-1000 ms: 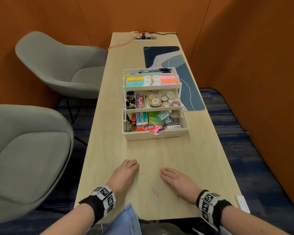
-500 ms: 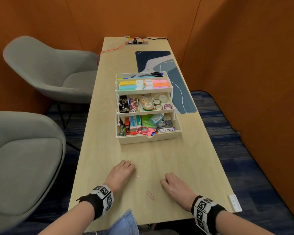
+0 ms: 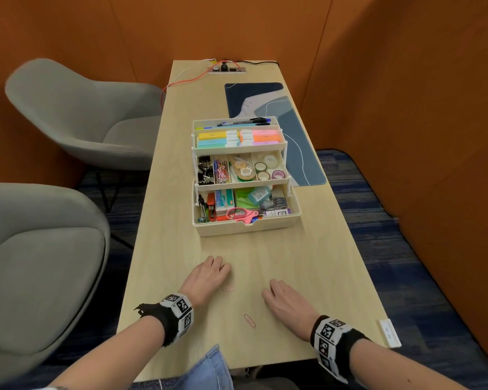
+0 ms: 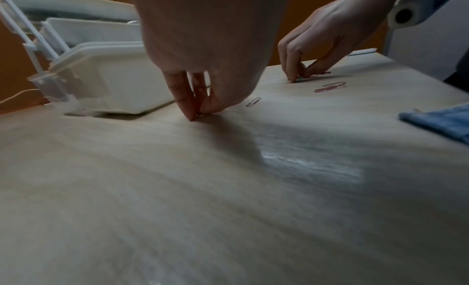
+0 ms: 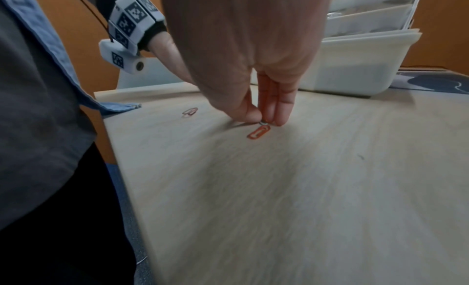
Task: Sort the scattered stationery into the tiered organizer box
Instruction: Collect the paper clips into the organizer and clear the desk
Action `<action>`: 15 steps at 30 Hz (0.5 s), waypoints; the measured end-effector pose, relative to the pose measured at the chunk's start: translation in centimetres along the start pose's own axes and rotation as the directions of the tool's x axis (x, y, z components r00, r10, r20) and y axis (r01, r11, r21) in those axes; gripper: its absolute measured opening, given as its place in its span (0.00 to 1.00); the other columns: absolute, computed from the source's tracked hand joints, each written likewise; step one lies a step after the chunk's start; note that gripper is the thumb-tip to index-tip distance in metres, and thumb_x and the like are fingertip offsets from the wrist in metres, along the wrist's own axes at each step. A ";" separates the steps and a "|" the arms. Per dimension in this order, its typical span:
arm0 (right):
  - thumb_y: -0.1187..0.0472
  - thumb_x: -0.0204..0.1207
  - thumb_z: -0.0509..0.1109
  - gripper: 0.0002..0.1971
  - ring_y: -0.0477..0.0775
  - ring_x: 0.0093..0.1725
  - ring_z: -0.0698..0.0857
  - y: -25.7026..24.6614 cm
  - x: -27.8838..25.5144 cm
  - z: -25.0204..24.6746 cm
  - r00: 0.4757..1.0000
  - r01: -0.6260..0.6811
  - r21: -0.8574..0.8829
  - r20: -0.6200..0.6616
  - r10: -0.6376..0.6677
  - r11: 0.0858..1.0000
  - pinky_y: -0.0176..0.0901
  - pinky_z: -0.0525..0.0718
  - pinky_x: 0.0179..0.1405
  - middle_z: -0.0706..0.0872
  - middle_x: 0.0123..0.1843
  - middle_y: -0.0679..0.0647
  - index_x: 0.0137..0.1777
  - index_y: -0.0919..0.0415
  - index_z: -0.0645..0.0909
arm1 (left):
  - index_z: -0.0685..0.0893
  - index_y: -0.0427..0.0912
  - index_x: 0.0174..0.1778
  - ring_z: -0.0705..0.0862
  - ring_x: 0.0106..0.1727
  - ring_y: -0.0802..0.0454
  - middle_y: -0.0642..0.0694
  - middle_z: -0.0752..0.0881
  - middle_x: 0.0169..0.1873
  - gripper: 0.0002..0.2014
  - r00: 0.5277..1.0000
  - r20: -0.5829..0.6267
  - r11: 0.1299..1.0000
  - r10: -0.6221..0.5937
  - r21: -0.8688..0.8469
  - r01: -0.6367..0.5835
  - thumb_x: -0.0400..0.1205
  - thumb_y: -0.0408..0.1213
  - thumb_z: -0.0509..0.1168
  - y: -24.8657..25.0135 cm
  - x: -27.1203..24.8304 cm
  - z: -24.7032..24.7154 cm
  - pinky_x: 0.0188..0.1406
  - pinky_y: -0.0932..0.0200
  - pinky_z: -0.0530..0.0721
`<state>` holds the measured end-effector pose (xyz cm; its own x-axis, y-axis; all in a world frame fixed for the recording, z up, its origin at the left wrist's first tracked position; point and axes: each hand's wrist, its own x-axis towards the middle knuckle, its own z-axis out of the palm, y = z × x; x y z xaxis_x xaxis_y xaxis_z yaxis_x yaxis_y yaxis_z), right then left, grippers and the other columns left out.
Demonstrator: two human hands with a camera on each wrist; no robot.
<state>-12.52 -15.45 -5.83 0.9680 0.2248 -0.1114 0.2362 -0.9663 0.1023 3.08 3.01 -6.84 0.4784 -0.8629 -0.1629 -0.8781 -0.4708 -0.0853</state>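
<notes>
The white tiered organizer box stands open mid-table, its trays full of stationery. My left hand is near the table's front, thumb and fingertips pinched together on the wood over something tiny. A pale paper clip lies just right of it. My right hand pinches the end of a small paper clip against the table. An orange paper clip lies right by those fingers. A pink paper clip lies between my wrists.
Two grey chairs stand left of the table. A blue desk mat lies behind the box, with a power strip and cables at the far end. A white label sits at the front right corner.
Both hands have gone from lying nearly flat to curled, with fingertips pinching down on the table. The right hand has drawn back slightly. The box has not moved.
</notes>
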 end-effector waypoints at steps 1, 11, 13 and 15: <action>0.73 0.47 0.63 0.14 0.48 0.24 0.75 0.1 0.1 0.0 1.000 -0.004 -0.005 -0.005 0.004 1.000 0.37 0.72 0.18 0.78 0.30 0.51 0.33 0.57 0.75 | 0.68 0.41 0.39 0.76 0.24 0.50 0.46 0.78 0.28 0.36 1.000 0.008 1.000 -0.004 0.003 0.004 0.40 0.21 0.79 0.0 0.1 -0.2 0.10 0.61 0.69; 0.75 0.46 0.71 0.22 0.51 0.25 0.77 0.4 1.1 -0.8 0.992 -0.052 0.094 0.123 0.040 0.994 0.40 0.72 0.18 0.78 0.30 0.53 0.38 0.60 0.68 | 0.77 0.39 0.37 0.75 0.22 0.48 0.43 0.77 0.27 0.30 0.999 0.013 0.999 -0.049 0.015 0.049 0.41 0.20 0.80 0.5 1.2 -0.8 0.12 0.61 0.69; 0.77 0.55 0.72 0.19 0.56 0.35 0.79 0.5 1.2 -1.1 0.986 -0.094 0.216 0.153 0.062 0.972 0.44 0.75 0.28 0.78 0.41 0.57 0.45 0.63 0.74 | 0.72 0.39 0.41 0.75 0.23 0.48 0.43 0.77 0.29 0.33 0.997 0.015 0.997 -0.072 -0.015 0.072 0.44 0.21 0.80 0.4 1.6 -0.4 0.13 0.60 0.71; 0.77 0.71 0.62 0.16 0.61 0.47 0.76 1.1 1.3 -1.0 0.969 -0.214 0.375 0.198 0.148 0.902 0.46 0.73 0.40 0.73 0.52 0.59 0.57 0.64 0.72 | 0.70 0.40 0.48 0.77 0.31 0.47 0.42 0.78 0.37 0.30 0.996 0.037 0.995 -0.082 -0.057 0.084 0.55 0.22 0.78 0.3 1.7 -0.3 0.21 0.58 0.79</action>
<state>-10.89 -16.11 -4.92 0.9563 0.0503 -0.2882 -0.0258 -0.9668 -0.2542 3.59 1.38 -6.81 0.5488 -0.8137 -0.1916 -0.8330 -0.5517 -0.0428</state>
